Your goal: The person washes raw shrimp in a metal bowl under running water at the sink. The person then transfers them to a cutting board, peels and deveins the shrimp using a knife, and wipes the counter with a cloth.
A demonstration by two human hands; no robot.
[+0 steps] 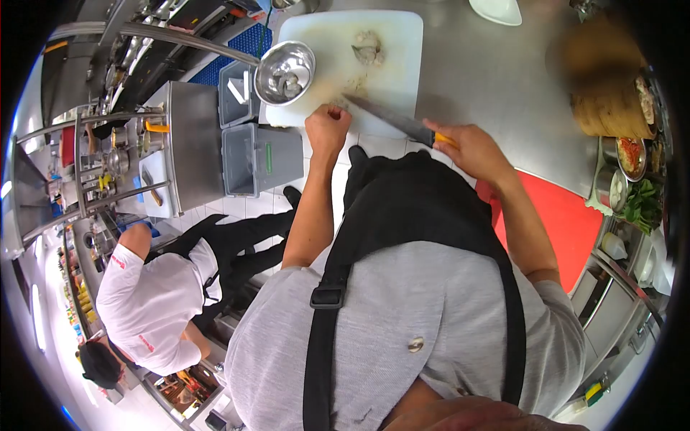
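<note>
My right hand (471, 149) is wrapped round the yellow and black handle of a kitchen knife (388, 118). Its long blade slants left across the near part of a white cutting board (316, 32), with the tip close to my left hand (328, 131). That hand's fingers are curled together at the board's near edge; whatever they pinch is hidden or too small to name. Small pale scraps (357, 87) lie beyond the knife tip. Farther up the board sits a little heap of pale, greyish pieces (368, 49). A steel bowl (267, 85) at the board's left holds similar greyish pieces.
Steel worktop (460, 79) extends right of the board, with a white dish (497, 10) at its far edge. Bamboo steamers (611, 111) and food containers line the right. Grey bins (244, 161) stand at left. A co-worker in a white shirt (154, 305) is behind them.
</note>
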